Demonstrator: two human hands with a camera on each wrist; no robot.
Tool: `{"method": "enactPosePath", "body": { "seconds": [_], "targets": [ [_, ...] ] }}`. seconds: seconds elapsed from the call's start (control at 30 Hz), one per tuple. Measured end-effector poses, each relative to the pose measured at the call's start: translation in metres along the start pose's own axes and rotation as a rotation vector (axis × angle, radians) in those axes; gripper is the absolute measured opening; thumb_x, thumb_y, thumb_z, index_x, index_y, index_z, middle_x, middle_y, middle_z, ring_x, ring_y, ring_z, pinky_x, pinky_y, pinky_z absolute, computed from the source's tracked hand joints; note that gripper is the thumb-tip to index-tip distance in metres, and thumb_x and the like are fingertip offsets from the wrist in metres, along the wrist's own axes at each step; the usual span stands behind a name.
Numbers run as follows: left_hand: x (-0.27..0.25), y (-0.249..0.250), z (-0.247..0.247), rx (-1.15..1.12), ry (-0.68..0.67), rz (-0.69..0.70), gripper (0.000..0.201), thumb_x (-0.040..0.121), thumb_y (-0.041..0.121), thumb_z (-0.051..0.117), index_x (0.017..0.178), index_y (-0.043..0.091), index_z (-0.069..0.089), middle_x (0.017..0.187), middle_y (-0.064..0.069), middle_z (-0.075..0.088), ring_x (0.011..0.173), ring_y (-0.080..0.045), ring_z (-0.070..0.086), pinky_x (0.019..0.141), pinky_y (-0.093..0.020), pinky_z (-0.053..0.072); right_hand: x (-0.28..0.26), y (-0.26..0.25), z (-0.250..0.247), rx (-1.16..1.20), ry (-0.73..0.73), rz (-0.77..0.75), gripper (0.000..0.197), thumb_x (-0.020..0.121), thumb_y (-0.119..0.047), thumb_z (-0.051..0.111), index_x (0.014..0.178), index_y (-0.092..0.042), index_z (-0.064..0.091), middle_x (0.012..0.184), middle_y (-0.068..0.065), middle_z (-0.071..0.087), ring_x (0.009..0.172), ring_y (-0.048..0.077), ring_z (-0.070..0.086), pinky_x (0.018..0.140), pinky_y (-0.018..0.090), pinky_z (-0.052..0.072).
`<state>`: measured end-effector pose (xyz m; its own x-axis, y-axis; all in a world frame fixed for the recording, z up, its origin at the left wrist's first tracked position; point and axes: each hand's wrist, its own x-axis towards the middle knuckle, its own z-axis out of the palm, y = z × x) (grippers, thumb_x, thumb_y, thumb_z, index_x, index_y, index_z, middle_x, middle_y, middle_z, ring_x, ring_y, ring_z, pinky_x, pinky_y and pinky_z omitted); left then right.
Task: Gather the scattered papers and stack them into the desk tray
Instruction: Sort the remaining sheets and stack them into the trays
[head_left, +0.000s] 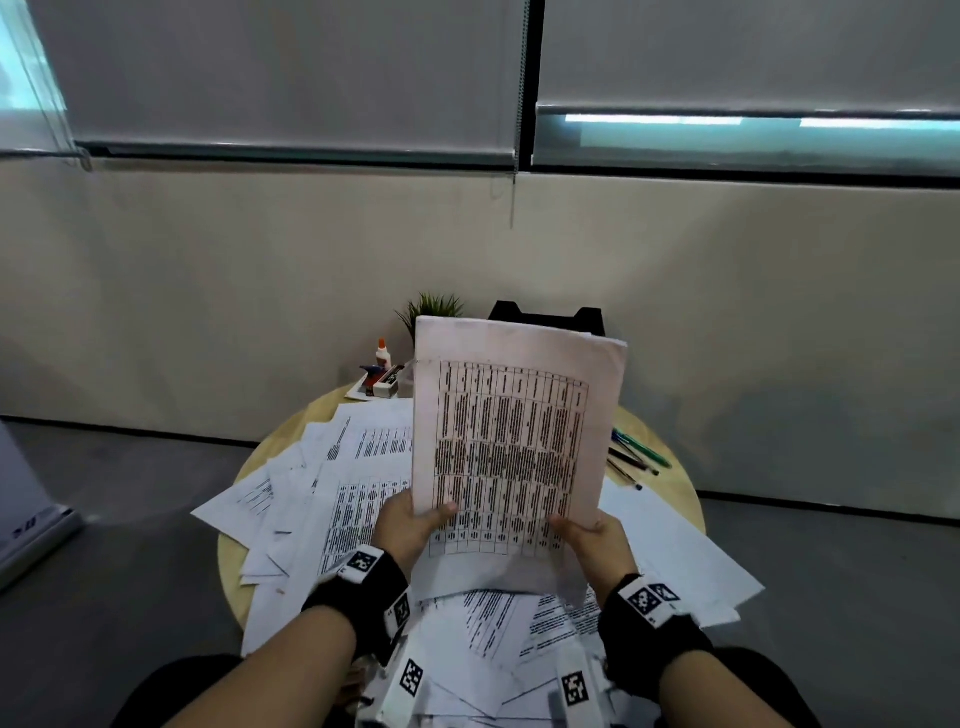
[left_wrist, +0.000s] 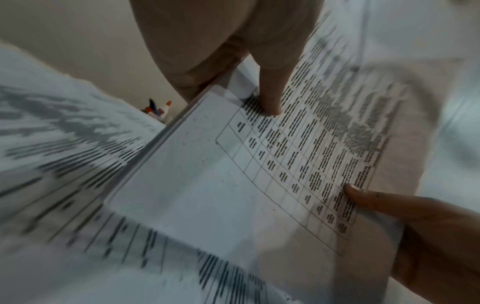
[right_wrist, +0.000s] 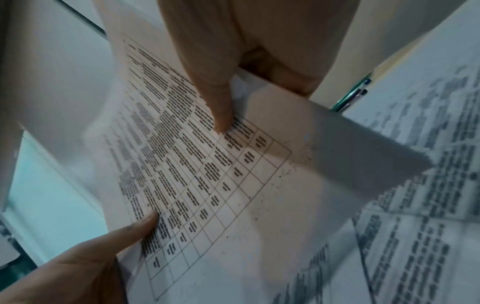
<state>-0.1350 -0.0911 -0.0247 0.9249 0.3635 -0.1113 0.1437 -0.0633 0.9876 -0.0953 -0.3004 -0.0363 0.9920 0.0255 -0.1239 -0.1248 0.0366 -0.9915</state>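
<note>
A sheaf of printed papers (head_left: 514, 431) with a table on its top sheet stands upright above the round wooden table (head_left: 670, 499). My left hand (head_left: 415, 525) grips its lower left edge, thumb on the front. My right hand (head_left: 592, 540) grips the lower right edge the same way. In the left wrist view the thumb (left_wrist: 267, 90) presses the sheaf of papers (left_wrist: 233, 174); the right wrist view shows the thumb (right_wrist: 218, 102) on the sheaf of papers (right_wrist: 207, 164). Scattered sheets (head_left: 311, 499) cover the table. The black desk tray (head_left: 545, 314) stands behind the sheaf, mostly hidden.
At the table's back left are a glue bottle (head_left: 383, 354), a small box of supplies (head_left: 382, 382) and a small green plant (head_left: 431, 306). Several pens (head_left: 636, 457) lie at the right rim. A beige wall runs behind the table.
</note>
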Motion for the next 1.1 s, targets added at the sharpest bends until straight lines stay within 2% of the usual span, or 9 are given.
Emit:
{"method": "enactPosePath", "body": {
  "seconds": [0.13, 0.23, 0.4, 0.53, 0.6, 0.67, 0.8, 0.93, 1.1],
  "targets": [
    [0.005, 0.006, -0.001, 0.072, -0.043, -0.021, 0.027, 0.079, 0.020, 0.073, 0.098, 0.007, 0.058, 0.099, -0.006, 0.066, 0.094, -0.020, 0.062, 0.097, -0.040, 0.045, -0.005, -0.014, -0.002, 0.019, 0.004, 0.014, 0.013, 0.089, 0.005, 0.056, 0.081, -0.004, 0.059, 0.069, 0.009, 0.060, 0.061, 0.021, 0.054, 0.042, 0.015, 0.046],
    [0.006, -0.004, -0.002, 0.153, -0.105, -0.030, 0.030, 0.079, 0.014, 0.073, 0.104, 0.005, 0.060, 0.106, -0.008, 0.068, 0.096, -0.024, 0.064, 0.095, -0.042, 0.049, -0.007, -0.004, -0.001, 0.077, 0.009, 0.120, 0.011, 0.085, 0.013, 0.053, 0.093, 0.008, 0.059, 0.072, 0.019, 0.061, 0.066, 0.029, 0.059, 0.060, 0.032, 0.055],
    [-0.005, -0.032, -0.004, 0.278, -0.308, -0.079, 0.036, 0.083, 0.003, 0.067, 0.117, 0.007, 0.057, 0.103, -0.004, 0.066, 0.087, -0.011, 0.064, 0.070, -0.018, 0.051, -0.006, 0.037, -0.006, 0.021, 0.122, 0.260, 0.027, 0.072, 0.018, 0.059, 0.098, 0.025, 0.053, 0.075, 0.026, 0.055, 0.071, 0.033, 0.052, 0.067, 0.045, 0.046],
    [-0.012, -0.045, -0.013, 0.368, -0.599, -0.189, 0.036, 0.073, 0.003, 0.069, 0.103, 0.021, 0.060, 0.109, -0.001, 0.069, 0.103, -0.018, 0.065, 0.096, -0.039, 0.050, -0.006, 0.053, -0.020, -0.106, 0.121, 0.316, 0.007, 0.074, 0.011, 0.067, 0.080, 0.013, 0.063, 0.076, 0.031, 0.066, 0.069, 0.035, 0.064, 0.070, 0.052, 0.055],
    [-0.014, -0.050, -0.015, 0.243, -0.691, -0.320, 0.037, 0.080, -0.005, 0.059, 0.106, 0.021, 0.059, 0.109, -0.001, 0.069, 0.094, -0.021, 0.069, 0.081, -0.037, 0.058, 0.002, 0.056, -0.025, -0.196, 0.096, 0.334, 0.008, 0.073, 0.005, 0.071, 0.074, 0.007, 0.064, 0.075, 0.025, 0.068, 0.070, 0.035, 0.066, 0.069, 0.045, 0.056],
    [-0.015, -0.053, -0.016, 0.133, -0.737, -0.465, 0.040, 0.088, -0.009, 0.046, 0.115, 0.020, 0.053, 0.114, -0.010, 0.067, 0.087, -0.032, 0.070, 0.065, -0.036, 0.060, 0.012, 0.053, -0.027, -0.213, 0.104, 0.347, 0.017, 0.067, 0.000, 0.076, 0.077, 0.011, 0.066, 0.078, 0.028, 0.069, 0.075, 0.041, 0.068, 0.070, 0.051, 0.056],
    [-0.002, -0.045, -0.016, 0.038, -0.674, -0.493, 0.042, 0.091, -0.011, 0.041, 0.120, 0.017, 0.053, 0.112, -0.010, 0.070, 0.095, -0.041, 0.067, 0.078, -0.044, 0.058, 0.032, 0.030, -0.026, -0.173, 0.055, 0.355, 0.016, 0.073, 0.008, 0.071, 0.085, 0.014, 0.063, 0.078, 0.019, 0.066, 0.066, 0.027, 0.061, 0.058, 0.029, 0.049],
    [0.027, -0.027, -0.006, -0.044, -0.593, -0.489, 0.038, 0.093, -0.011, 0.037, 0.122, 0.008, 0.054, 0.121, -0.014, 0.065, 0.107, -0.037, 0.064, 0.078, -0.041, 0.059, 0.072, 0.021, -0.026, -0.073, -0.001, 0.318, 0.027, 0.069, 0.021, 0.059, 0.096, 0.021, 0.058, 0.105, 0.037, 0.063, 0.088, 0.041, 0.064, 0.086, 0.051, 0.051],
    [0.085, -0.020, 0.010, -0.010, -0.484, -0.415, 0.045, 0.090, -0.019, 0.038, 0.131, -0.002, 0.047, 0.132, -0.017, 0.055, 0.115, -0.033, 0.056, 0.061, -0.024, 0.058, 0.096, 0.002, -0.037, -0.041, -0.230, 0.427, 0.043, 0.081, 0.022, 0.033, 0.115, 0.004, 0.052, 0.116, 0.030, 0.061, 0.086, 0.039, 0.063, 0.067, 0.044, 0.058]
  ]
}}
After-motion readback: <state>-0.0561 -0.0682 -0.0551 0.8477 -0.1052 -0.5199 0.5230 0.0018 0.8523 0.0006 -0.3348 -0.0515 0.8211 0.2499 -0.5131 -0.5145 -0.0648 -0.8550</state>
